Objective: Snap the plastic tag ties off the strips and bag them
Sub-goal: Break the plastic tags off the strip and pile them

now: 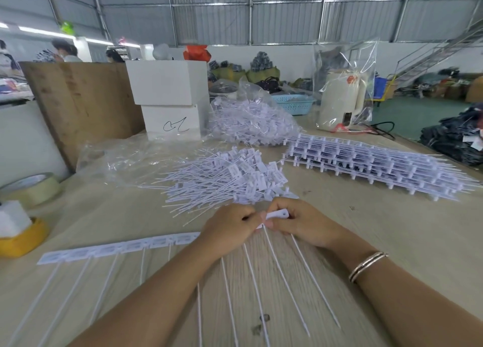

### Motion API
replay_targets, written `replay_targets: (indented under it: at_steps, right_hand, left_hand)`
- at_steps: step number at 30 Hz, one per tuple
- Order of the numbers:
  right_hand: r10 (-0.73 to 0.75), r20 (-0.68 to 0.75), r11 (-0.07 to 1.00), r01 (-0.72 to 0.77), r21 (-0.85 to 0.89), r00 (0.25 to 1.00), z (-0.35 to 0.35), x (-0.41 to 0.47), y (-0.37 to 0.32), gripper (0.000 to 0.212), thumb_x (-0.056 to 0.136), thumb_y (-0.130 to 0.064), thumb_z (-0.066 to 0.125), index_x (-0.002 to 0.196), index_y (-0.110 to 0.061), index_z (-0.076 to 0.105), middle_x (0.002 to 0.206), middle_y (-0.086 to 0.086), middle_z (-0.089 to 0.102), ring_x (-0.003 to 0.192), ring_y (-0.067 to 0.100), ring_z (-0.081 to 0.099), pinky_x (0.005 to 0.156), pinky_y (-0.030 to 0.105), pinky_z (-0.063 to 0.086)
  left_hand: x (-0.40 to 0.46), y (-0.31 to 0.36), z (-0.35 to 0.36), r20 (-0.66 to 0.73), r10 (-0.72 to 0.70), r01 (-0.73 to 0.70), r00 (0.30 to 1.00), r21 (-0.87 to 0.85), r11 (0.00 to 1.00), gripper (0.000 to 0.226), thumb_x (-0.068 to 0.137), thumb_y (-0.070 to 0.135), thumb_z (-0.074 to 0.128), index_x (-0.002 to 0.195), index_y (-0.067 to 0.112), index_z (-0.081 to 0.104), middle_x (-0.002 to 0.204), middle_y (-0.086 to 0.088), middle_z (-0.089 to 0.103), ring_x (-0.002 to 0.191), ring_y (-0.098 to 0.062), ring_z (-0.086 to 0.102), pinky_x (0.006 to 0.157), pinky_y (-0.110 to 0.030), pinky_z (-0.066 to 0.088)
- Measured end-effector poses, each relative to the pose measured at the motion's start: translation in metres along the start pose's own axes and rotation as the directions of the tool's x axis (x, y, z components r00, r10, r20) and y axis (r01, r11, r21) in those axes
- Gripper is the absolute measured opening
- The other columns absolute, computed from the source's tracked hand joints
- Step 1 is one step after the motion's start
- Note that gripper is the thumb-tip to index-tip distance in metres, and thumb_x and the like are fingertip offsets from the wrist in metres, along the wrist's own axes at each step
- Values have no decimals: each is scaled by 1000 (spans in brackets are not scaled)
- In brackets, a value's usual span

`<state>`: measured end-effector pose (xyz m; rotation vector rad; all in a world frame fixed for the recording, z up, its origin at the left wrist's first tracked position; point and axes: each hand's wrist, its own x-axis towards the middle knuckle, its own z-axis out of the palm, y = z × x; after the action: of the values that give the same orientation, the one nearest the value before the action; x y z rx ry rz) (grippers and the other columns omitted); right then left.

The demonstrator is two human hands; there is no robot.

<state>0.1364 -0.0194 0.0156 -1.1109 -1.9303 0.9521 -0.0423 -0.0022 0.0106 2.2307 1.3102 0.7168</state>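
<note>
The worktop (366, 229) lay bare just right of the grip, with open room toward its right edge. Beyond the grip to the right sat a stack of unbroken strips (379, 163); further back, a filled clear bag (251, 122). Just beyond the grip lay the heap of loose tag ties (224, 179). The strip (117, 250) in work ran left from the grip, tails pointing toward the person. The left hand (230, 226) was clamped on the strip's end. The right hand (300, 224) pinched one tag tie (278, 214), both hands touching.
</note>
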Motion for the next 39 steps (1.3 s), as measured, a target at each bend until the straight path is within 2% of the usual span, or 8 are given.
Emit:
replay_targets:
  at_steps: [3, 7, 10, 27, 32, 35, 37, 39]
  right_hand:
    - [-46, -64, 999, 46, -4, 997, 1, 1, 2, 18, 86, -10, 65, 72, -15, 54, 55, -15, 44, 52, 0, 37, 52, 12, 30]
    - [-112, -118, 991, 120, 58, 987, 4, 3, 2, 20, 86, -4, 63, 72, -15, 55, 61, -12, 43, 56, 3, 37, 56, 15, 30]
    - [-141, -154, 982, 158, 107, 978, 6, 4, 1, 23, 86, 1, 61, 72, -17, 57, 59, -15, 46, 55, 0, 38, 56, 12, 32]
    - [-165, -265, 934, 237, 266, 950, 13, 2, -6, 19, 84, 5, 60, 69, -8, 57, 48, -5, 52, 44, 9, 45, 52, 17, 39]
    - [-155, -349, 889, 284, 359, 924, 19, 3, -11, 21, 83, -7, 64, 64, -14, 58, 53, 17, 54, 50, 21, 46, 57, 24, 43]
    - [-159, -360, 855, 311, 415, 919, 24, 3, -15, 20, 82, -11, 66, 63, -15, 59, 58, 11, 61, 48, 19, 46, 54, 21, 43]
    - [-137, -366, 875, 286, 390, 920, 24, 4, -15, 20, 82, -7, 65, 64, -14, 60, 58, 8, 60, 48, 13, 46, 52, 20, 42]
    - [-113, -359, 908, 243, 342, 927, 20, 5, -12, 19, 84, -4, 63, 67, -13, 59, 57, -6, 59, 51, 8, 48, 54, 17, 41]
  left_hand:
    - [-1, 2, -4, -1, -9, 9, 1000, -138, 990, 39, 95, 36, 49, 59, 24, 58, 54, 8, 55, 49, -1, 48, 55, -21, 35]
    - [-3, 3, -6, -10, -62, 56, 998, -306, 950, 37, 94, 37, 51, 63, 23, 65, 53, 9, 58, 53, -4, 50, 54, -14, 36]
    - [-4, 7, -7, -24, -67, 52, 997, -395, 917, 37, 95, 33, 52, 60, 29, 64, 52, 15, 60, 50, 3, 50, 52, -8, 37]
    - [-9, 12, -15, -60, -29, -4, 998, -487, 874, 37, 96, 31, 49, 62, 22, 62, 48, 15, 54, 48, 5, 47, 49, -6, 33]
    - [-7, 15, -14, -53, -100, 51, 994, -578, 814, 37, 95, 36, 50, 70, 17, 69, 51, 13, 53, 46, 1, 47, 42, -10, 32]
    - [-6, 15, -15, -80, -126, 51, 989, -610, 791, 43, 95, 39, 49, 57, 25, 63, 50, 12, 52, 46, 0, 47, 44, -12, 32]
    - [-7, 14, -14, -102, -116, 37, 988, -575, 818, 40, 95, 40, 48, 65, 22, 66, 51, 12, 53, 49, 0, 48, 45, -11, 33]
    - [-7, 14, -12, -116, -102, 23, 988, -544, 839, 40, 95, 40, 47, 64, 22, 65, 50, 12, 53, 49, 0, 46, 46, -10, 32]
